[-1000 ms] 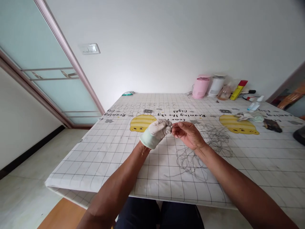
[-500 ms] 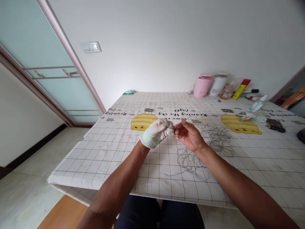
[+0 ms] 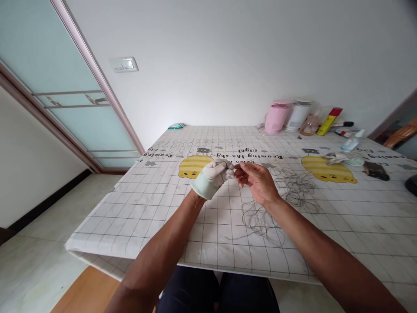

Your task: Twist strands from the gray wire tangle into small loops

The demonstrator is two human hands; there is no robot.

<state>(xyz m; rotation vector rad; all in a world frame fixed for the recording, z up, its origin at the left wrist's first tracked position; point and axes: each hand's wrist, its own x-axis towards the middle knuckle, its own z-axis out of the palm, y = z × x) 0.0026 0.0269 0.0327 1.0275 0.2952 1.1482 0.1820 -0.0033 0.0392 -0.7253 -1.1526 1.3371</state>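
My left hand (image 3: 213,177) wears a white fabric glove with a pale green cuff and is closed around something small. My right hand (image 3: 256,182) is bare, its fingertips pinched together against the gloved fingers. A short, thin metal wire (image 3: 235,166) shows between the two hands, though its exact hold is hard to see. A loose tangle of thin grey wire (image 3: 293,191) lies on the table below and to the right of my right hand, apart from it. The table's white grid-printed cover (image 3: 156,217) spreads beneath my forearms.
At the table's far edge stand a pink container (image 3: 276,118), a white appliance (image 3: 298,115) and a yellow-and-red tube (image 3: 327,121). A crumpled cloth (image 3: 343,160) and a dark phone (image 3: 376,171) lie at the right. A frosted glass door (image 3: 71,78) stands at the left.
My right fingertips have moved slightly left and up, closer to the gloved hand. My left hand has risen a little. The wire tangle has not visibly moved.
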